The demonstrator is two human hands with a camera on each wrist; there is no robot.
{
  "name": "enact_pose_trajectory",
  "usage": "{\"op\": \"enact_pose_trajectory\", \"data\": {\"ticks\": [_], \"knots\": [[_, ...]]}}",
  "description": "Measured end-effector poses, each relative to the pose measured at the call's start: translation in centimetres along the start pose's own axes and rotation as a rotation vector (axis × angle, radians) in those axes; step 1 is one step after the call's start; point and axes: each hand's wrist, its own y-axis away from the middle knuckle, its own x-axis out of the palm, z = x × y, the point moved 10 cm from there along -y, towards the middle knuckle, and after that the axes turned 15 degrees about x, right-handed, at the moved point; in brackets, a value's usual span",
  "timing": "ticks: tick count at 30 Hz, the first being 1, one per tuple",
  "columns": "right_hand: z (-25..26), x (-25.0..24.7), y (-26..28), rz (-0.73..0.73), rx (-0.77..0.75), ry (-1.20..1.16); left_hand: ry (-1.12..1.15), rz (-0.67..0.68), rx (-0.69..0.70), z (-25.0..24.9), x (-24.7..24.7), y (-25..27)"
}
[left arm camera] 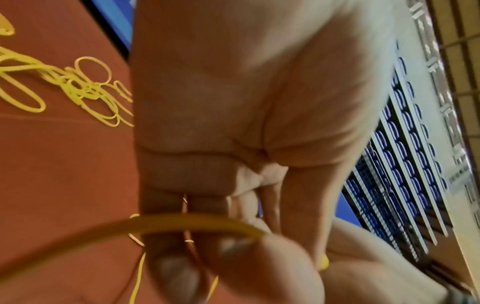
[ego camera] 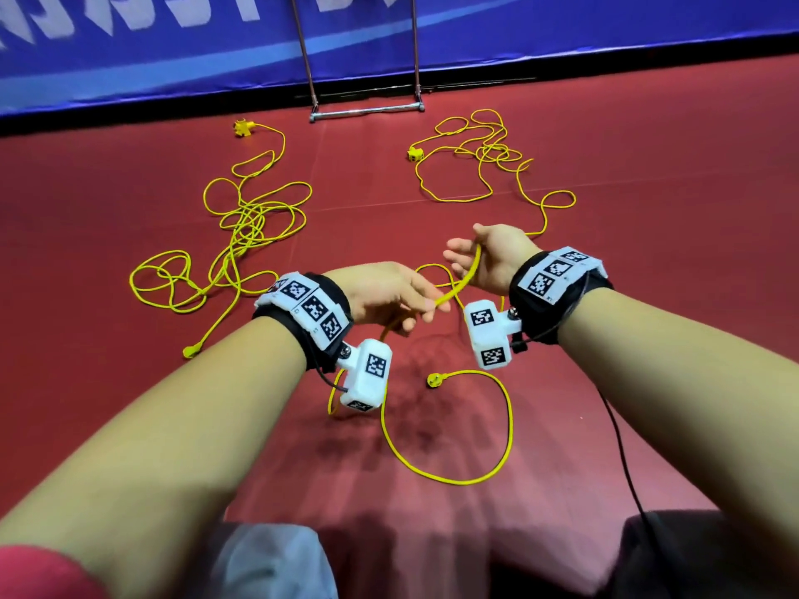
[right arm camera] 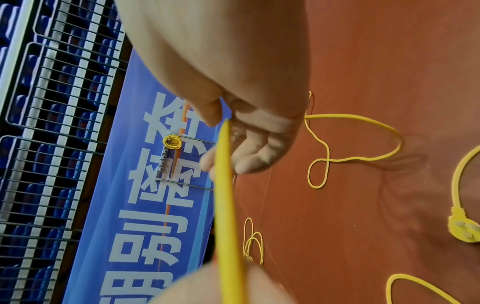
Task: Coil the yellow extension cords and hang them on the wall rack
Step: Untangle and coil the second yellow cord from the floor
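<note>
Hands are only starting: left hand (ego camera: 389, 296) and right hand (ego camera: 488, 257) fingers pinching one yellow cord (ego camera: 460, 281), both cords sprawling uncoiled on the floor (ego camera: 648, 209).

Both forearms stretched forward, left hand (ego camera: 389, 296) palm down, fingers curled pinching the cord (ego camera: 460, 283), right hand (ego camera: 488, 257) just beyond it, palm turned inward, thumb pressing the cord
</note>
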Motion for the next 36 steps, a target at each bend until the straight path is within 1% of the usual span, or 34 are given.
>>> {"op": "enact_pose_trajectory", "data": {"ticks": [1, 2, 3, 4, 5, 6, 7, 9, 11, 14, 16, 18, 20, 21, 22, 24, 25, 27, 28, 29, 31, 33, 34, 35, 36], "knots": [[0.3, -0.5, -0.2, -0.033, -0.030, -0.015, -0.037, 0.023, -0.042, 0.5, 0.2, 0.2], [0.6, -0.8, -0.2, -0.047, -0.059, 0.002, -0.070, 0.017, -0.078, 1.1, 0.1, 0.3], [0.8, -0.6, 0.0, -0.044, -0.089, 0.045, -0.107, -0.017, -0.102, 1.6, -0.3, 0.4], [1.0, -0.2, 0.4, -0.025, -0.121, 0.113, -0.142, -0.075, -0.109, 1.9, -1.1, 0.3], [1.0, 0.7, 1.2, 0.010, -0.149, 0.202, -0.156, -0.159, -0.098, 1.9, -2.2, 0.2], [0.9, 1.7, 1.7, 0.050, -0.172, 0.315, -0.124, -0.260, -0.072, 1.8, -3.4, 0.1], [0.5, 2.6, 2.1, 0.086, -0.191, 0.436, -0.038, -0.360, -0.044, 1.6, -4.5, 0.0], [-0.7, 4.4, 2.7, 0.148, -0.218, 0.683, 0.238, -0.504, 0.002, 1.5, -6.2, 0.0], [-2.6, 5.7, 2.7, 0.212, -0.222, 0.889, 0.460, -0.559, 0.019, 1.3, -7.1, 0.2], [-5.1, 7.0, 2.7, 0.310, -0.199, 1.078, 0.663, -0.616, 0.055, 1.2, -7.5, 0.6], [-6.5, 7.4, 2.6, 0.369, -0.154, 1.150, 0.747, -0.708, 0.102, 1.2, -8.4, 0.9], [-7.3, 7.5, 2.6, 0.389, -0.133, 1.236, 0.729, -0.778, 0.123, 1.1, -9.2, 1.3], [-7.4, 7.1, 2.3, 0.340, -0.137, 1.309, 0.651, -0.767, 0.133, 0.7, -9.2, 1.3], [-7.1, 6.8, 1.9, 0.283, -0.136, 1.289, 0.608, -0.740, 0.146, 0.4, -8.9, 1.2], [-6.4, 6.2, 1.5, 0.221, -0.120, 1.201, 0.560, -0.704, 0.166, 0.1, -8.6, 1.1], [-4.9, 4.7, 0.9, 0.130, -0.036, 0.849, 0.463, -0.616, 0.213, -1.0, -7.8, 0.7], [-4.0, 4.1, 0.8, 0.119, -0.008, 0.644, 0.415, -0.571, 0.236, -1.7, -7.3, 0.4], [-2.2, 3.2, 0.9, 0.147, 0.012, 0.292, 0.314, -0.467, 0.269, -3.0, -6.1, 0.1], [-1.4, 2.9, 1.1, 0.162, 0.008, 0.150, 0.266, -0.404, 0.268, -3.3, -5.3, -0.1], [-0.5, 2.3, 1.1, 0.145, -0.006, 0.042, 0.221, -0.334, 0.252, -3.4, -4.4, -0.3], [0.5, 0.8, 0.8, 0.054, -0.042, -0.061, 0.136, -0.190, 0.175, -2.6, -2.5, -0.6], [0.8, -0.2, 0.5, -0.033, -0.064, -0.071, 0.073, -0.093, 0.075, -1.1, -1.2, -0.5], [0.8, -0.4, 0.6, -0.059, -0.081, -0.057, 0.045, -0.079, 0.032, -0.5, -1.0, -0.3], [1.0, -0.3, 0.8, -0.081, -0.115, -0.004, 0.006, -0.093, -0.005, 0.1, -1.2, -0.2], [1.2, -0.1, 1.2, -0.102, -0.160, 0.083, -0.041, -0.136, -0.033, 0.6, -1.8, -0.2]]}}
